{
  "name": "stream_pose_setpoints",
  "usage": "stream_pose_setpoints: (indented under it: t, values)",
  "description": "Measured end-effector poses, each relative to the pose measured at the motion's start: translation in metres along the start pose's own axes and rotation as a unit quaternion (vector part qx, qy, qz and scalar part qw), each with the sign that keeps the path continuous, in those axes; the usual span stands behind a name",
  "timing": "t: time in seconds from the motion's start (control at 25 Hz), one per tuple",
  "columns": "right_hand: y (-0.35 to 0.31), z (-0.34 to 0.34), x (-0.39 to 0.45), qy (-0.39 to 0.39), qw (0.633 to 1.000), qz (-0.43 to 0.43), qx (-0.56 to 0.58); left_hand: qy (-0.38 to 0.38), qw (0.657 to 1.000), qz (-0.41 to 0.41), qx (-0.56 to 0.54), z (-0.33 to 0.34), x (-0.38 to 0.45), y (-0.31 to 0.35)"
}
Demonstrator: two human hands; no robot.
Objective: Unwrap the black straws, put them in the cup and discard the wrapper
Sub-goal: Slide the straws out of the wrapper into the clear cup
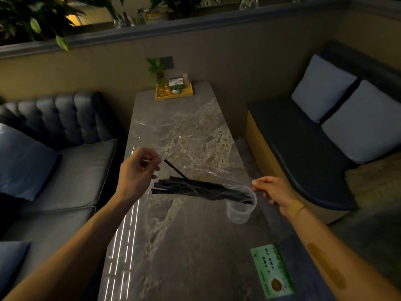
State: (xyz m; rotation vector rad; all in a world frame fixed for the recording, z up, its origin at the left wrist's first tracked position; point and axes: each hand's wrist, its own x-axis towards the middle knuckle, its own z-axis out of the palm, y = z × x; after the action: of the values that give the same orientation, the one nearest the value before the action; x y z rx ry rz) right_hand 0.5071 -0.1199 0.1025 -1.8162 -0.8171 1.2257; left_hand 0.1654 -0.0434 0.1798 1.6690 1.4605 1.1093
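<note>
A bundle of black straws (201, 189) lies nearly level inside a clear plastic wrapper (208, 168), held above the marble table (173, 131). One straw sticks up and to the left out of the bundle. My left hand (138, 170) pinches the wrapper's left end. My right hand (275, 192) pinches its right end. The straws' right tips reach over the rim of a clear plastic cup (239, 210), which stands on the table just left of my right hand.
A yellow tray (173, 92) with a small plant and a box stands at the table's far end. A green card (273, 270) lies near the front right. A dark sofa (54, 148) lines the left and a cushioned bench (303, 148) the right.
</note>
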Motion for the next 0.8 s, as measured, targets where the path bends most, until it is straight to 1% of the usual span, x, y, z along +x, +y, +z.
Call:
stream_pose_setpoints:
  t: [0.28, 0.44, 0.64, 0.8]
  values:
    - [0.018, -0.013, 0.009, 0.003, 0.999, 0.032, 0.037, -0.03, 0.997, 0.036, 0.054, 0.016, 0.021, 0.028]
    - [0.035, -0.021, 0.013, 0.0, 0.995, 0.06, 0.085, -0.059, 0.991, 0.068, 0.104, 0.034, 0.031, 0.049]
    - [0.049, -0.032, 0.016, 0.008, 0.992, 0.084, 0.098, -0.103, 0.98, 0.094, 0.142, 0.054, 0.037, 0.063]
    - [0.058, -0.035, 0.018, 0.001, 0.989, 0.1, 0.111, -0.118, 0.969, 0.122, 0.179, 0.066, 0.042, 0.075]
